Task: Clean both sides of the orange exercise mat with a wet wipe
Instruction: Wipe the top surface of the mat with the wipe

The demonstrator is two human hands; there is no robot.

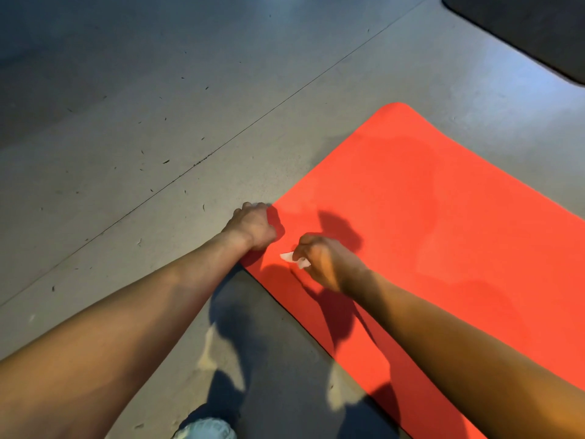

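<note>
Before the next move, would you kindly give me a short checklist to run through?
1. Left hand grips the corner of the flat orange foam exercise mat: ok.
2. Right hand holds the small white wet wipe: ok.
3. Wipe touching the mat: cannot tell.
4. Grey concrete floor beside the mat clean: not ok, dark specks.
5. Upper side fully wiped: cannot tell.

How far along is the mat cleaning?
Done: unclear; the flat orange exercise mat shows faint patches, maybe wiped. In hand: the right hand pinches a small white wet wipe over it, and the left hand grips its corner. Left: the underside, not yet turned up.
</note>
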